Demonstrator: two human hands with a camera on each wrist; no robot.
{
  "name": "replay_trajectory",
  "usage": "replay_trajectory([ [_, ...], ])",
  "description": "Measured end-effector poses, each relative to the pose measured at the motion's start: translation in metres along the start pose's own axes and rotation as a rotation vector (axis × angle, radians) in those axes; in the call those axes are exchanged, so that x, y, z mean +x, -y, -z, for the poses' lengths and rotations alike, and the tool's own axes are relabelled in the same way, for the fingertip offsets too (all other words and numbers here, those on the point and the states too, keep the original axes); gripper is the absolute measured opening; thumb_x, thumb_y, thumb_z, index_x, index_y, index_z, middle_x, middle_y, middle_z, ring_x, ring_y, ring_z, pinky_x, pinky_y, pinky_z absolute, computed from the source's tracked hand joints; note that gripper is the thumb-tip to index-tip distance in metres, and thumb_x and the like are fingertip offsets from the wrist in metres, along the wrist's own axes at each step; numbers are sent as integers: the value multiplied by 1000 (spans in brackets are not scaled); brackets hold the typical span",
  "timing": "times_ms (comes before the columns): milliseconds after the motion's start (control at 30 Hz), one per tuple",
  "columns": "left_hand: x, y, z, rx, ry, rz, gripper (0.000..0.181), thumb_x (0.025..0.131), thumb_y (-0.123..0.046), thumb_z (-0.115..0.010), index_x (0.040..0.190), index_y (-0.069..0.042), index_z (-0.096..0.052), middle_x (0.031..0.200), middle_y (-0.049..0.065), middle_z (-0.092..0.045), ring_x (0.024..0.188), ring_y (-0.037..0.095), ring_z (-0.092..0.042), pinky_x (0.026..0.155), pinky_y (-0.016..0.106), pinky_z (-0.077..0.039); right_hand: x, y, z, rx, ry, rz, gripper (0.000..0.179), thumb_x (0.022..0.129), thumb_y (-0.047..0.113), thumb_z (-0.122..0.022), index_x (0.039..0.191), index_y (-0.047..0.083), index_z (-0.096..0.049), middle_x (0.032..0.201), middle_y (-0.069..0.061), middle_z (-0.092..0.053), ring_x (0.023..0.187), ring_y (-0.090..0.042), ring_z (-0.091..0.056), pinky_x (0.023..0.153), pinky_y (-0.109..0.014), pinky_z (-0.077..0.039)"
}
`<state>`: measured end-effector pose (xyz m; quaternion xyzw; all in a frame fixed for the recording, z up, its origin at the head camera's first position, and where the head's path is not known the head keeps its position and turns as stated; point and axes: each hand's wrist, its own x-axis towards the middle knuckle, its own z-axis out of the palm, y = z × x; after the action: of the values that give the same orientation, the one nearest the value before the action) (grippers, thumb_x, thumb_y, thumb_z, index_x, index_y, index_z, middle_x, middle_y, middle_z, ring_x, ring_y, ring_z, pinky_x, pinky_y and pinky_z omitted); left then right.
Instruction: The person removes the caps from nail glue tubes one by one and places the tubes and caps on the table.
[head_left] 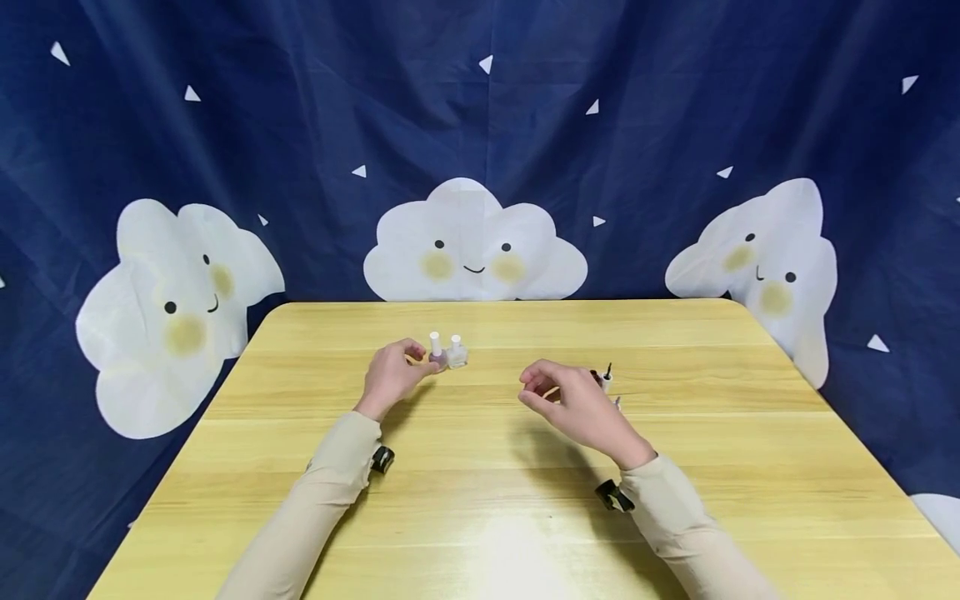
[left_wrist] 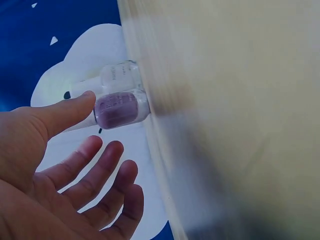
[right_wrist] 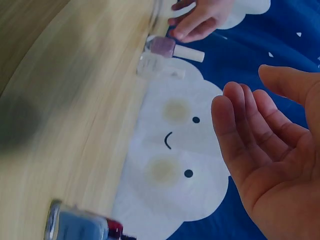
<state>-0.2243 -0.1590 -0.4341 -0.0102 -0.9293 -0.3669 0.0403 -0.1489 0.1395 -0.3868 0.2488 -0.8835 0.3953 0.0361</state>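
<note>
A purple nail polish bottle (left_wrist: 117, 110) with a white cap stands upright on the table, close beside a clear nail polish bottle (head_left: 457, 356) that also has a white cap. My left hand (head_left: 393, 375) is at the purple bottle's left side. Its thumb (left_wrist: 75, 112) overlaps the bottle near the neck in the left wrist view, while the other fingers spread apart, loosely bent. Over the middle right of the table hovers my right hand (head_left: 577, 404), fingers relaxed and holding nothing. Nearest to it is a blue nail polish bottle (right_wrist: 80, 226), mostly hidden by that hand in the head view.
Dark red glass (right_wrist: 114, 229) shows behind the blue bottle. A white piece (head_left: 607, 382) with a thin dark tip pokes out past the right hand. The wooden table (head_left: 480, 483) ends at a dark blue curtain (head_left: 480, 125) printed with smiling clouds.
</note>
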Motion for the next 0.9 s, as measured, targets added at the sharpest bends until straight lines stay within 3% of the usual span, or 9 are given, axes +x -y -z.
replay_trajectory([
  [233,8,-2,-3,17,41,14,40,86,-34,-82,116,-9,-71,118,9,-73,105,29,-70,87,46,-51,4,4,-4,0,6,-8,7,97,18,-71,103,17,-69,90,8,-71,84,-7,-67,76,-26,-57],
  [467,13,-3,-7,9,68,7,34,88,-33,-81,112,-10,-75,107,5,-76,106,29,-67,88,45,-49,4,3,-3,-5,0,-12,6,97,18,-72,103,17,-69,90,8,-72,84,-7,-67,75,-26,-57],
  [700,12,-3,-6,32,77,35,31,87,-33,-82,106,-9,-77,96,4,-76,95,27,-66,81,40,-47,4,3,-3,-20,2,-11,6,97,18,-72,103,17,-69,89,8,-72,84,-7,-67,76,-26,-57],
  [900,5,-3,-4,25,95,9,30,86,-32,-83,105,-9,-79,94,5,-77,95,27,-67,85,43,-49,3,3,-5,-7,19,-20,6,97,18,-71,103,17,-69,89,9,-71,84,-7,-67,76,-27,-57],
])
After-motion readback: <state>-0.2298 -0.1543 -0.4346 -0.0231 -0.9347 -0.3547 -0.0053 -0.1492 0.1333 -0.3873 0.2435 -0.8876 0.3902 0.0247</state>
